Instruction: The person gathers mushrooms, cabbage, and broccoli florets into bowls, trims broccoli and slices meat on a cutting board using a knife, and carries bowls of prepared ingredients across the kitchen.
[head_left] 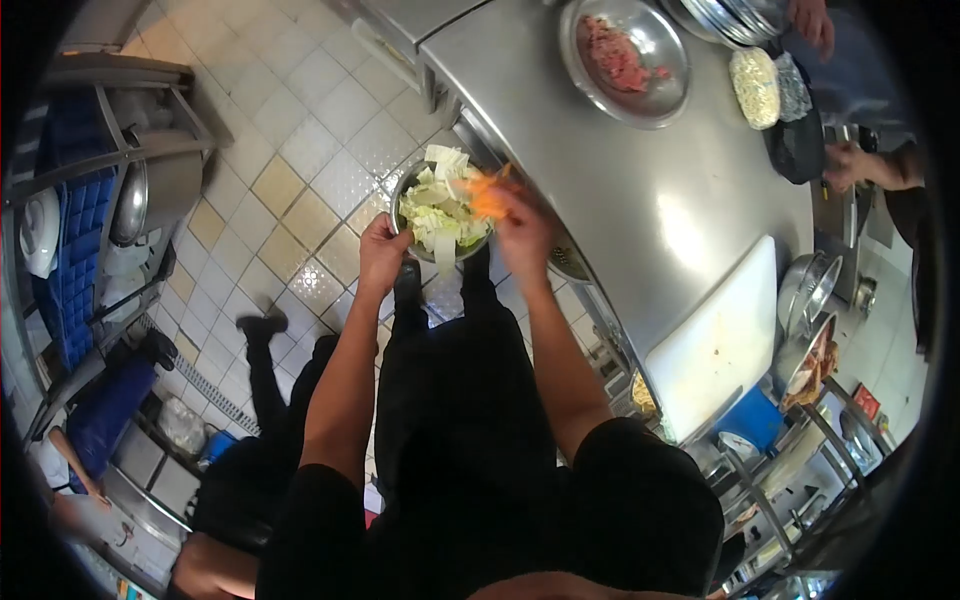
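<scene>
My left hand (384, 256) is closed on the rim of a metal bowl (396, 192), held over the tiled floor beside the steel table. Pale chopped cabbage (440, 215) fills the bowl, with some pieces rising above its edge. At the bowl's right side, my right hand (524, 232) is smeared by motion, its fingers closed around orange strips that look like sliced carrot (488, 194). Those strips are over the right part of the cabbage. Whether any touch it, I cannot tell.
On the steel table (600, 220) are a bowl (672, 100) of raw meat (612, 55), a pale-filled bag (754, 88) and a white cutting board (715, 345). A co-worker's hands (850, 166) show across the table. Another person in black (250, 480) is behind my left side.
</scene>
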